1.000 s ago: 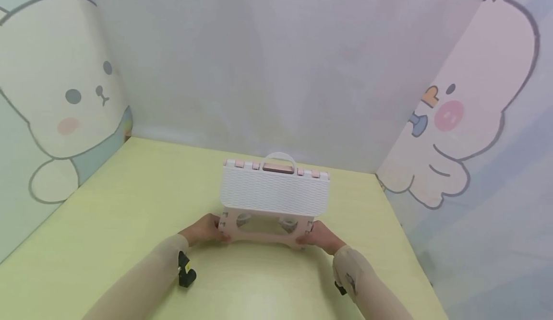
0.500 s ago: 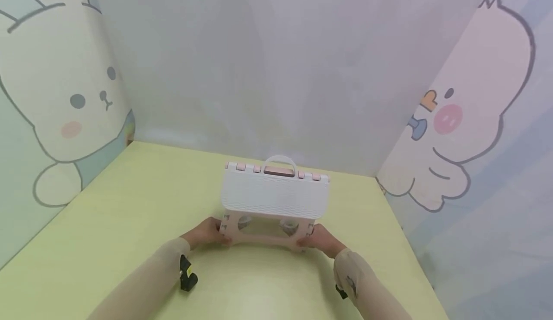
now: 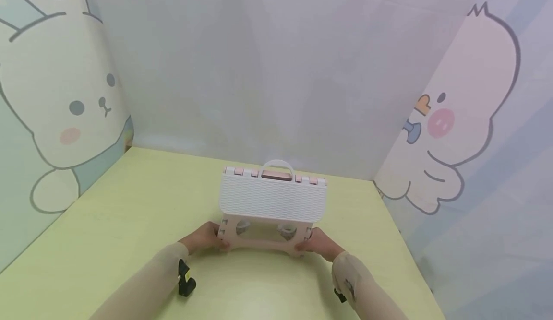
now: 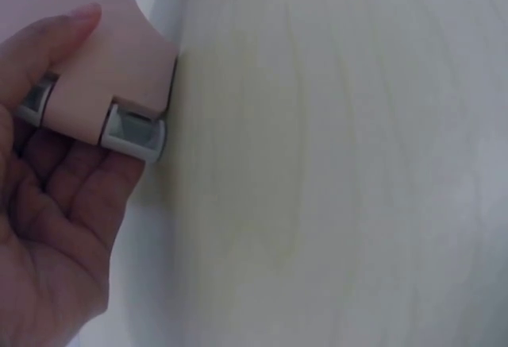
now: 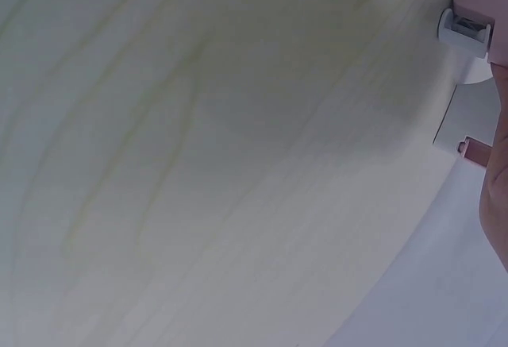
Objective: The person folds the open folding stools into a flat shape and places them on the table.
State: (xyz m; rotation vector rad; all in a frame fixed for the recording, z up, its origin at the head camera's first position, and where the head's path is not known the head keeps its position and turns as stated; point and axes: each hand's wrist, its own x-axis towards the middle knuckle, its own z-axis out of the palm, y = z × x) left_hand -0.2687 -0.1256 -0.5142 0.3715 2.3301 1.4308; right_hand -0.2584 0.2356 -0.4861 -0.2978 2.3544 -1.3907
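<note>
A white and pink folding stool (image 3: 273, 197) stands at the middle of the table, its white textured top tilted toward me and a white carrying handle (image 3: 277, 162) arching above its far edge. Below the top is a pink leg panel (image 3: 261, 245) with cut-outs. My left hand (image 3: 202, 237) grips the panel's left side. In the left wrist view its thumb lies across the pink face, and the fingers (image 4: 103, 180) curl behind the hinged edge. On the opposite side my right hand (image 3: 321, 243) grips the panel's right end; the right wrist view catches only a sliver of this hand (image 5: 498, 180).
The pale yellow wood-grain table (image 3: 142, 205) spreads around the stool. A light fabric wall (image 3: 242, 70) rises behind it, with cartoon-printed side panels at left and right. Black wrist devices (image 3: 186, 279) sit at both sleeves.
The head view has tilted up slightly, so stool, hands and table appear a little lower. Both hands keep their grip on the stool's sides.
</note>
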